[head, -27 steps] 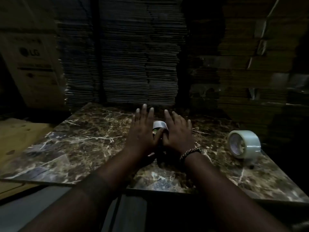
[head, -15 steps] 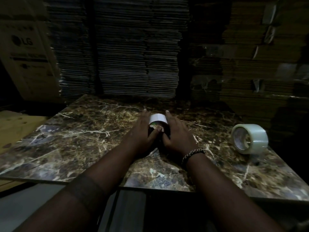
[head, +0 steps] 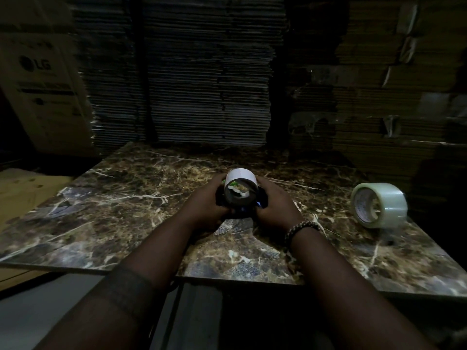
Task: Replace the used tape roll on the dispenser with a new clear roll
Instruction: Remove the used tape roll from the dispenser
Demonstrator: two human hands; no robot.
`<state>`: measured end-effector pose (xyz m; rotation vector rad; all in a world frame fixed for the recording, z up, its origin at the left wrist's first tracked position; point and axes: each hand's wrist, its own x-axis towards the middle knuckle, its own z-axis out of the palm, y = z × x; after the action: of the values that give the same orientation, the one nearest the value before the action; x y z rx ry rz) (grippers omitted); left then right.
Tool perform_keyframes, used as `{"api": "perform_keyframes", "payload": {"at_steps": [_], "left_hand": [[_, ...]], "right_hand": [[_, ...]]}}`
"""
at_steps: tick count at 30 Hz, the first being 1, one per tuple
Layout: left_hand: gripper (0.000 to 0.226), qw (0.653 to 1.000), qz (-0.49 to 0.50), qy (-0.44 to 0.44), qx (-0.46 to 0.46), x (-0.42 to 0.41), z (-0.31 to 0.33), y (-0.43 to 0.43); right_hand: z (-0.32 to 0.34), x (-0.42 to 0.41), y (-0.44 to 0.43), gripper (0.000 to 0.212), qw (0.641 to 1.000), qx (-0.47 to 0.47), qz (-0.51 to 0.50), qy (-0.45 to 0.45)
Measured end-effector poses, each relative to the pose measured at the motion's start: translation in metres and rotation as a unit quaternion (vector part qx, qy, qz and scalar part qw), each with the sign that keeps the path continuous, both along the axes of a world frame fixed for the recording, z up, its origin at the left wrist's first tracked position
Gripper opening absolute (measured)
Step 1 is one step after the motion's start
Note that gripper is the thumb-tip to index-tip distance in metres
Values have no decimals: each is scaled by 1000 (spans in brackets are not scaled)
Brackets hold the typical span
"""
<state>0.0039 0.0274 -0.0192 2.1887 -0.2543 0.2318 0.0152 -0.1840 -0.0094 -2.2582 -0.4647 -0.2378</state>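
A dark tape dispenser (head: 260,199) is held between both hands over the middle of the marble tabletop (head: 121,203). On it sits the used roll (head: 240,179), a nearly bare white core with its open end facing me. My left hand (head: 207,203) grips the dispenser's left side and my right hand (head: 274,205) grips its right side. A new clear tape roll (head: 379,204) stands on its edge at the right of the table, apart from both hands.
Tall stacks of flattened cardboard (head: 207,72) rise right behind the table. A large LG carton (head: 43,92) stands at the back left, and a wooden board (head: 22,190) lies left of the table. The table's front edge (head: 227,280) is near me.
My hands went from lying flat over the dispenser to gripping it on both sides. The dispenser and used roll have tilted up, so the core's open end now faces me.
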Motion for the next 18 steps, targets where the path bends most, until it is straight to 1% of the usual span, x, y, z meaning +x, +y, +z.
{"api": "perform_keyframes", "payload": {"at_steps": [5,7,10,14,16,18], "left_hand": [[94,1000,3,-7,1,1,0,0],[92,1000,6,-11,14,1,0,1],[92,1000,5,-15,13,2,-1,1],[87,1000,8,-24,-12,1,-1,-2],[83,999,2,-13,-39,2,-4,-1],[80,998,-4,-1,-57,1,-5,-2]], "right_hand": [[0,0,0,61,999,17,23,-31],[1,1,0,67,999,24,26,-39],[2,3,1,77,999,42,11,-26],[13,12,5,65,995,88,37,-40],[23,20,8,58,994,70,59,-60],[36,28,11,57,994,22,89,-61]]}}
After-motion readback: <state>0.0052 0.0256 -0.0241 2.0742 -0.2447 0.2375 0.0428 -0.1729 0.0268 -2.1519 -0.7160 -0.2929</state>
